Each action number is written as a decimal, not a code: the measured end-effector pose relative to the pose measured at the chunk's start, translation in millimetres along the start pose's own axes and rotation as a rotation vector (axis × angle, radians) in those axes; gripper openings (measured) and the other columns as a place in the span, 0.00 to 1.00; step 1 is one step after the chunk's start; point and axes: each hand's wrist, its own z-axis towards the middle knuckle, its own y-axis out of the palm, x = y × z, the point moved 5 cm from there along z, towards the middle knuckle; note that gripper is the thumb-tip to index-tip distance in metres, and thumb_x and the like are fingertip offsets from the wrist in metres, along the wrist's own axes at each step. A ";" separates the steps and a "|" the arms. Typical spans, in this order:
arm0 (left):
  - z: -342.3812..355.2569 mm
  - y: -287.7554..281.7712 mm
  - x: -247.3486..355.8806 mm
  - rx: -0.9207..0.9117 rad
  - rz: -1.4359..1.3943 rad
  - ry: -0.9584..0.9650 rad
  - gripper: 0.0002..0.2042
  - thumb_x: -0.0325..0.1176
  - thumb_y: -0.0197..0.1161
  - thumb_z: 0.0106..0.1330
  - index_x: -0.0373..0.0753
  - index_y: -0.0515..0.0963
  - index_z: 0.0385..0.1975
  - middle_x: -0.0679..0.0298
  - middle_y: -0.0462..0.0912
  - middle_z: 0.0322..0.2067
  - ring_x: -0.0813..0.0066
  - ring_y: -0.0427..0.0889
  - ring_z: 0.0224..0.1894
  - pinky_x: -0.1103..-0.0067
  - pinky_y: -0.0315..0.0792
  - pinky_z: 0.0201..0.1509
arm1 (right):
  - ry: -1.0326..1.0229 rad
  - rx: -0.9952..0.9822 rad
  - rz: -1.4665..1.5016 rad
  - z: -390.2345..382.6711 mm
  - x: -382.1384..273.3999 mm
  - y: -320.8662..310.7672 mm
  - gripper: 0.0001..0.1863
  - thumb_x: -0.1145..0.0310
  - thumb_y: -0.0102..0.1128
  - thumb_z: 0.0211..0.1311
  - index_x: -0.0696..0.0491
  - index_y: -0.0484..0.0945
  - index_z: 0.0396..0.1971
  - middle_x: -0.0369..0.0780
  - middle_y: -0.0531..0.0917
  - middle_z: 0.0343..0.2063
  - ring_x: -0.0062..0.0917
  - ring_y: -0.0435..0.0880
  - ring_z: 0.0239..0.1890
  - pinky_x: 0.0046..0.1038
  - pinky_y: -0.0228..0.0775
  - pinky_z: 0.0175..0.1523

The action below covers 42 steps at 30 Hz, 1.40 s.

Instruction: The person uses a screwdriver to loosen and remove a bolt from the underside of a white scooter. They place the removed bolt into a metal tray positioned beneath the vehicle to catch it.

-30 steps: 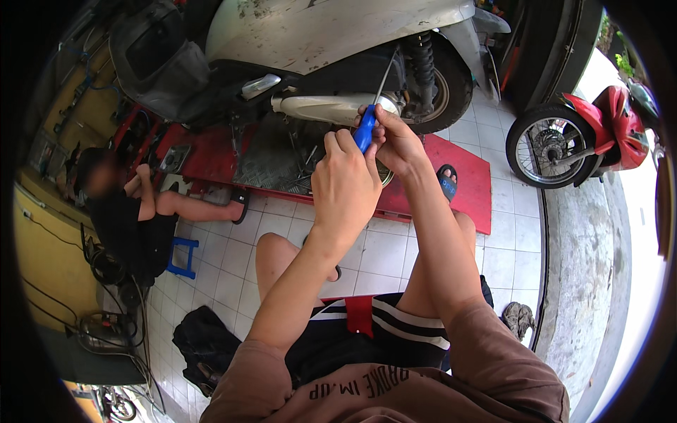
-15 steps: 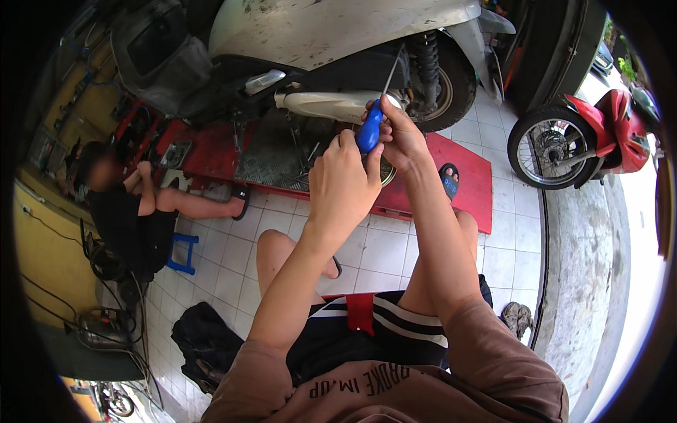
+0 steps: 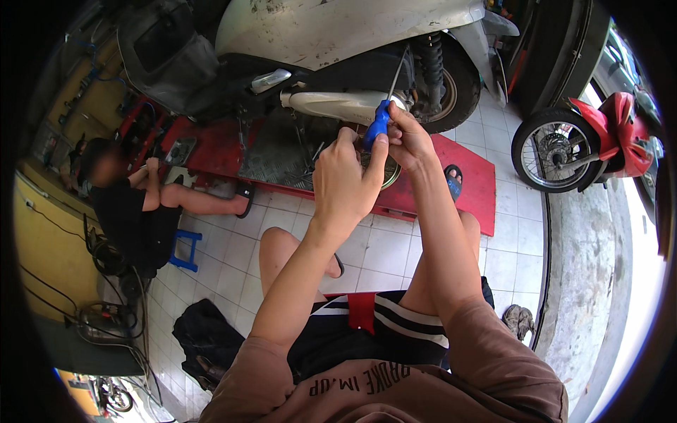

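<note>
Both my hands are raised in front of me around a blue-handled screwdriver [image 3: 378, 121], whose thin metal shaft points up toward the rear of a white scooter [image 3: 338, 28]. My right hand [image 3: 409, 137] grips the blue handle. My left hand [image 3: 347, 180] touches the lower end of the handle with its fingertips. The scooter stands on a red metal lift platform [image 3: 465, 176], its rear wheel [image 3: 451, 88] and pale exhaust pipe [image 3: 331, 104] just behind the tool. I sit low with my knees bent over a white tiled floor.
Another person in black [image 3: 130, 211] sits on a small blue stool [image 3: 185, 250] at the left, working beside the platform. A red motorbike's front wheel [image 3: 553, 151] stands at the right. A dark bag [image 3: 204, 335] lies at lower left, cables and a yellow wall beyond it.
My hands and the screwdriver have shifted slightly; the left hand's fingers have moved closer onto the handle. The person at the left has barely moved.
</note>
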 end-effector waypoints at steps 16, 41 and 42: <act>-2.7 30.2 -13.6 -0.238 -0.704 -0.513 0.23 0.46 0.54 0.67 0.32 0.67 0.18 0.62 0.67 0.12 0.75 0.67 0.13 0.73 0.61 0.19 | -0.009 -0.154 0.053 0.0 -7.4 3.5 0.14 0.67 0.60 0.63 0.61 0.74 0.42 0.39 0.81 0.33 0.09 0.71 0.24 0.10 0.64 0.26; 0.5 10.8 16.1 -0.110 0.140 -0.023 0.21 0.43 0.49 0.70 0.27 0.71 0.27 0.46 0.76 0.21 0.47 0.78 0.26 0.62 0.71 0.32 | -0.012 -0.067 -0.125 0.0 -9.2 2.2 0.21 0.58 0.60 0.62 0.59 0.72 0.47 0.41 0.80 0.37 0.15 0.75 0.26 0.18 0.73 0.36; 2.8 11.6 13.6 -0.083 0.038 -0.043 0.22 0.44 0.48 0.71 0.27 0.71 0.26 0.47 0.76 0.20 0.49 0.78 0.25 0.63 0.71 0.31 | -0.011 -0.087 -0.084 1.8 -10.0 3.7 0.22 0.59 0.60 0.62 0.60 0.71 0.49 0.42 0.79 0.38 0.16 0.76 0.27 0.20 0.74 0.37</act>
